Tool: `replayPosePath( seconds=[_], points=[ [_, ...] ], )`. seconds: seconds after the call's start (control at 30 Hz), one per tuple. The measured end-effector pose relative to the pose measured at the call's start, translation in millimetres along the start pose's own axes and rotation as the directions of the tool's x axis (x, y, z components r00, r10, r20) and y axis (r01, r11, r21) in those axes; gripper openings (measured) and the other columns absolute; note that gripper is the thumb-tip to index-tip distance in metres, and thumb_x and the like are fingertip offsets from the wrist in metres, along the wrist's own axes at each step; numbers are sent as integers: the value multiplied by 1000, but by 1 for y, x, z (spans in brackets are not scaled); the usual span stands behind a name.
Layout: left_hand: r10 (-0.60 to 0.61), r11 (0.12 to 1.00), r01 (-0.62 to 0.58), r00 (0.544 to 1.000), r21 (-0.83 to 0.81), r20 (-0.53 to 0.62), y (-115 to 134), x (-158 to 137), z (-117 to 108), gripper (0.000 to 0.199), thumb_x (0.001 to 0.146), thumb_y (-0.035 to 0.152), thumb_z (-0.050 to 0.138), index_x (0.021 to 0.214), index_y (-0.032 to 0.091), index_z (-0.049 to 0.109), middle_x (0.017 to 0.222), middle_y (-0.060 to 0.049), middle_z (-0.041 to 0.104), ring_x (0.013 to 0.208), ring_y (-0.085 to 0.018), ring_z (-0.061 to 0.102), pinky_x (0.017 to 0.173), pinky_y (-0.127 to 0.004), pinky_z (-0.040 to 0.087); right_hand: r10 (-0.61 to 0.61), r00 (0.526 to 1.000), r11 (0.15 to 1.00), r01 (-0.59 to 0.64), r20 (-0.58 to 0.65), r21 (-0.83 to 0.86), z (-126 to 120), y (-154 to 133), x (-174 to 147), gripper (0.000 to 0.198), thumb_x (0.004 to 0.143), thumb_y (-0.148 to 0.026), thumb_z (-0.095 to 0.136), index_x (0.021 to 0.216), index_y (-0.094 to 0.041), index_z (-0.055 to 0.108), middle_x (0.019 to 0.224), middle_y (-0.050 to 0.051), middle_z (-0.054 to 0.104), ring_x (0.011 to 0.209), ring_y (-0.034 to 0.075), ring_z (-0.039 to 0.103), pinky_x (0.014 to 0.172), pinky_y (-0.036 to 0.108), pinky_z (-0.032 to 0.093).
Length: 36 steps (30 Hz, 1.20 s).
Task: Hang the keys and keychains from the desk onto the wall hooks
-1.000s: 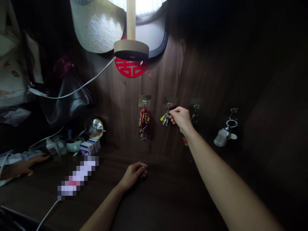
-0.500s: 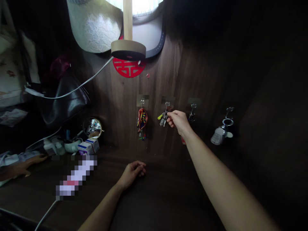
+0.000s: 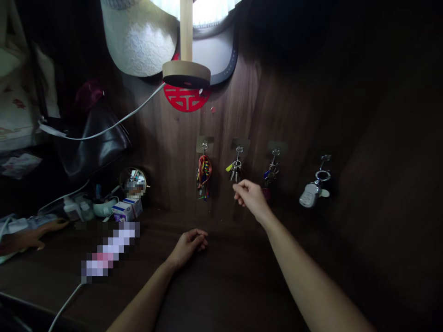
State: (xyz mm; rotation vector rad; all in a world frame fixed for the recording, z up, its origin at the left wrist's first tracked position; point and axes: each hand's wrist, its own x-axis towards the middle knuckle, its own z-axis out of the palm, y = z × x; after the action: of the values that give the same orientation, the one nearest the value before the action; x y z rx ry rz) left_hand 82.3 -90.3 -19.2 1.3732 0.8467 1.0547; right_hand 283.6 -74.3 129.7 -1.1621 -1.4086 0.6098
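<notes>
My right hand (image 3: pixel 252 198) is just below a bunch of keys (image 3: pixel 236 170) with a yellow tag. The keys hang from a wall hook (image 3: pixel 239 150), and the hand is apart from them. Its thumb and fingers are pressed together, with nothing visible in them. Lower down, my left hand (image 3: pixel 189 245) rests on the dark desktop with its fingers curled in, holding nothing I can see. To the right of the keys hangs another key bunch (image 3: pixel 271 174) with a blue piece. A colourful beaded pouch (image 3: pixel 204 173) is on the hook to the left.
At the far right hangs a silver keyring fob (image 3: pixel 310 193). A lamp base (image 3: pixel 186 74) juts out above, near hats (image 3: pixel 141 41) and a red paper cutout (image 3: pixel 187 99). On the left are a black bag (image 3: pixel 92 143), a round mirror (image 3: pixel 133 182), small boxes (image 3: pixel 127 210) and a brown hand-like shape (image 3: pixel 32 237).
My right hand has let go of the keys with the yellow tag and moved down from them. The key bunch on the right is now uncovered. My left hand stays on the desktop.
</notes>
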Motion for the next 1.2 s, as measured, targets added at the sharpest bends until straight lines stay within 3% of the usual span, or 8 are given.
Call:
replayPosePath(
  seconds=[0.27, 0.37, 0.47, 0.57, 0.67, 0.83, 1.03, 1.2],
  points=[
    [-21, 979, 18, 1000, 203, 14, 5, -7, 1, 40, 72, 53, 59, 81, 14, 64, 49, 6, 46, 44, -7, 38, 46, -20, 27, 263, 953, 963, -268, 151, 11, -5, 93, -92, 31, 69, -45, 58, 58, -18, 48, 43, -5, 52, 31, 6, 38, 34, 17, 24],
    [-25, 978, 14, 998, 208, 49, 11, -12, 4, 40, 71, 53, 60, 73, 14, 65, 51, 5, 46, 44, -6, 36, 45, -20, 24, 282, 935, 956, -294, 217, 23, -12, 105, -116, 32, 69, -47, 59, 60, -18, 49, 45, -5, 52, 34, 6, 39, 37, 17, 25],
    [-33, 993, 23, 996, 118, 81, 20, -18, 6, 42, 74, 55, 56, 73, 14, 65, 43, 7, 38, 42, -6, 30, 44, -20, 20, 262, 932, 953, -290, 248, 83, -20, 87, -124, 32, 71, -48, 60, 64, -17, 53, 49, -5, 53, 38, 6, 39, 39, 18, 25],
    [5, 996, 7, 991, -88, 135, 39, -29, 10, 37, 74, 51, 58, 79, 15, 65, 41, 9, 31, 40, -5, 23, 43, -19, 19, 204, 932, 929, -280, 299, 242, -31, 53, -124, 27, 73, -43, 62, 69, -17, 55, 48, -5, 50, 41, 5, 35, 41, 19, 23],
    [122, 959, -71, 977, -275, 172, 72, -45, 14, 34, 71, 40, 67, 96, 18, 65, 46, 10, 29, 41, -4, 18, 42, -17, 17, 63, 941, 822, -238, 334, 517, -43, 20, -124, 19, 71, -34, 66, 82, -19, 61, 43, -9, 36, 39, 5, 26, 41, 20, 19],
    [395, 780, -294, 916, -552, 72, 121, -59, 19, 58, 72, 27, 67, 127, 31, 46, 44, 11, 20, 41, -5, 15, 42, -15, 21, -107, 982, 620, -57, 156, 782, -60, -13, -123, 49, 75, -28, 62, 122, -36, 49, 38, -13, 12, 37, 7, 9, 37, 21, 16],
    [429, 659, -335, 903, -673, -30, 118, -47, 13, 66, 75, 17, 59, 133, 36, 34, 45, 11, 12, 39, -7, 11, 41, -13, 25, -25, 999, 520, -17, 36, 854, -59, -10, -119, 56, 77, -25, 58, 129, -36, 40, 44, -12, 6, 42, 9, 2, 38, 20, 17],
    [404, 633, -325, 913, -702, -58, 112, -42, 13, 68, 73, 14, 59, 133, 35, 35, 45, 11, 10, 39, -7, 11, 39, -14, 24, -16, 999, 552, -24, 40, 833, -57, -2, -117, 53, 79, -25, 55, 129, -36, 40, 45, -11, 6, 43, 9, 3, 39, 19, 19]
  ],
)
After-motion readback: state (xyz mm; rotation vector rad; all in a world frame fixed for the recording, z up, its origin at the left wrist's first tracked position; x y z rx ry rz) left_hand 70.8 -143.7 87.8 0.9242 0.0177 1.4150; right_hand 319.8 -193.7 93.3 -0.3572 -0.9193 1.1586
